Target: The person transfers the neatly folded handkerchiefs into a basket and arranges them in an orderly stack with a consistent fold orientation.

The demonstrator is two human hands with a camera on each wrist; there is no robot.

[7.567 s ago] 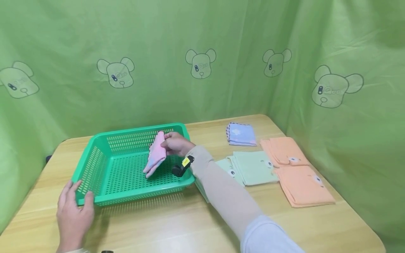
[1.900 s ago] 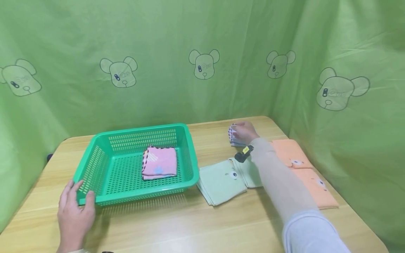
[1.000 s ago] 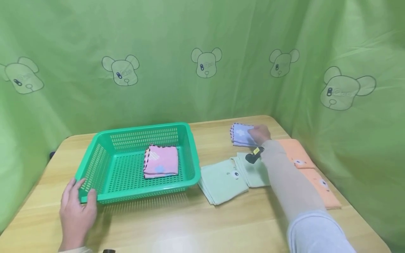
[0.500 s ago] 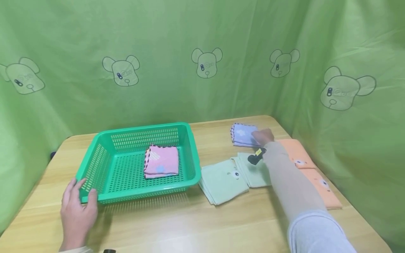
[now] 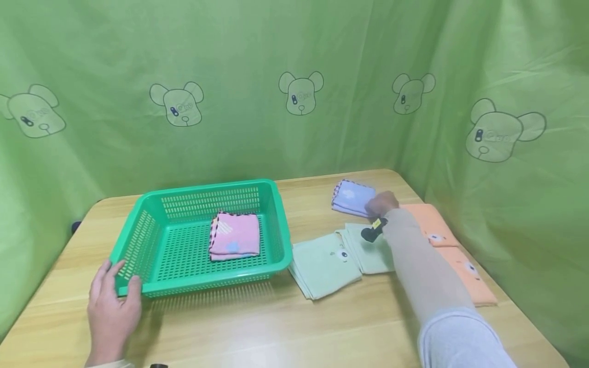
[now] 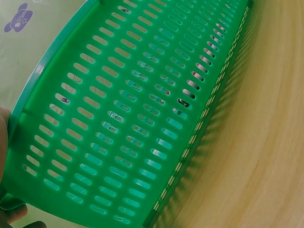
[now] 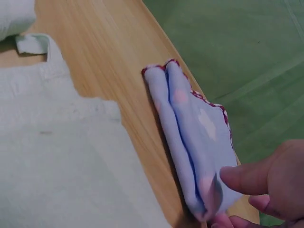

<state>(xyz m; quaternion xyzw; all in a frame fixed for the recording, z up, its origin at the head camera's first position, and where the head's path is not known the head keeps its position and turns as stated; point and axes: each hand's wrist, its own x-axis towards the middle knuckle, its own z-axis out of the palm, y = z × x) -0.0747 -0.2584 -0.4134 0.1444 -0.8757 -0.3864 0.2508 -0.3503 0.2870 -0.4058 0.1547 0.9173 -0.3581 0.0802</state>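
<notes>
- Item under check: blue cloth (image 5: 352, 198), folded in layers, with red-and-white edging; located on the table (image 5: 257, 327), outside the green basket (image 5: 202, 281) and toward its two o'clock.
- Right hand (image 5: 382, 203): placed at the four o'clock corner of the blue cloth, thumb on top, fingers at the lower edge; judged from the right wrist view as a pinch on that corner. Cannot confirm all layers caught.
- Left hand (image 5: 112, 309): clasped around the rim of the green basket at its seven o'clock corner.
- Handling, as judged: light, soft and limp; little slip expected from the fabric; no breakage risk; apt to sag or unfold if lifted by a single layer.
- Recommended hold: pinch through the whole stack, thumb above and fingers beneath, at the present corner or along the folded six o'clock edge; avoid the loose trimmed edges toward ten o'clock.
- Inside the green basket: pink cloth (image 5: 234, 234), folded, flat on the floor toward three o'clock.
- Nearby, from the blue cloth: mint cloths (image 5: 324, 263) toward six and seven o'clock; orange cloths (image 5: 474, 273) toward four o'clock, partly hidden by the right sleeve (image 5: 428, 255).
</notes>
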